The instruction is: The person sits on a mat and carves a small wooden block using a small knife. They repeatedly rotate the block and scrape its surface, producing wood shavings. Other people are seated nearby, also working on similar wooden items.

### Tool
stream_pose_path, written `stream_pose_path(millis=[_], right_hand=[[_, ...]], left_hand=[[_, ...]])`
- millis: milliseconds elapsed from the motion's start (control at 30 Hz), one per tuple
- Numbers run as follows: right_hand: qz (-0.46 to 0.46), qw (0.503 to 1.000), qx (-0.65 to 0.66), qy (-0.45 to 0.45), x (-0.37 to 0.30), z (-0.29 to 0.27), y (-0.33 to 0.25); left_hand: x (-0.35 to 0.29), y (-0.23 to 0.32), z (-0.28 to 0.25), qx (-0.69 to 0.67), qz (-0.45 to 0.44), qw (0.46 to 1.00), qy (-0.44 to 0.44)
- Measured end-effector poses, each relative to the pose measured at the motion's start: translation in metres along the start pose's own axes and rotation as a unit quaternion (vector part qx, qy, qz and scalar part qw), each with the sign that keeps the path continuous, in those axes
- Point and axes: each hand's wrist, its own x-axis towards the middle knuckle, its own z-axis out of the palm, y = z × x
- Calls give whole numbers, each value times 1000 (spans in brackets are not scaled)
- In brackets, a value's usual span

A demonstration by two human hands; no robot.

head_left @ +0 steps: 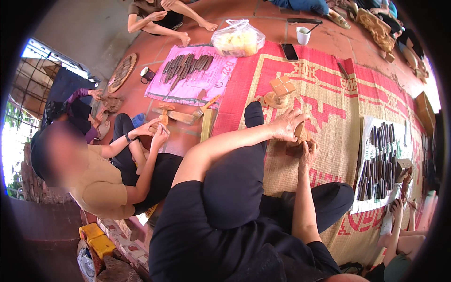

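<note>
Clearly, a red-and-tan mat (326, 162) seems to cushion what I oversee remotely. Rightward, dark tools (378, 176) lie in rows, presumably for easy choosing. My left hand (284, 126) curls its fingers around a wooden piece (300, 133) above the mat, likely steadying it; my right hand (307, 155) bends its fingers nearly closed beside it, hold unclear.

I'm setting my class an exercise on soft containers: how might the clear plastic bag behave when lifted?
The clear plastic bag will probably sag, since its film looks thin and wrinkled. Its yellow contents may shift, as they fill it unevenly. Rolling seems unlikely, given its broad, low shape.
</note>
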Motion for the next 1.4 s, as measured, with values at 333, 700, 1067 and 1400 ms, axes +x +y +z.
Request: stream_pose_path(millis=[333,700,1067,1400], right_hand=[[-49,994,84,-57,1,22,-37],[8,992,127,-25,2,15,-52],[41,998,-34,18,31,2,2],[29,999,25,29,37,17,10]], left_hand=[[-3,-5,2,15,-2,1000,1],[-5,0,-2,7,-14,1000,-15],[1,0,0,21,-4,1000,-16],[-1,0,-3,23,7,1000,-10]])
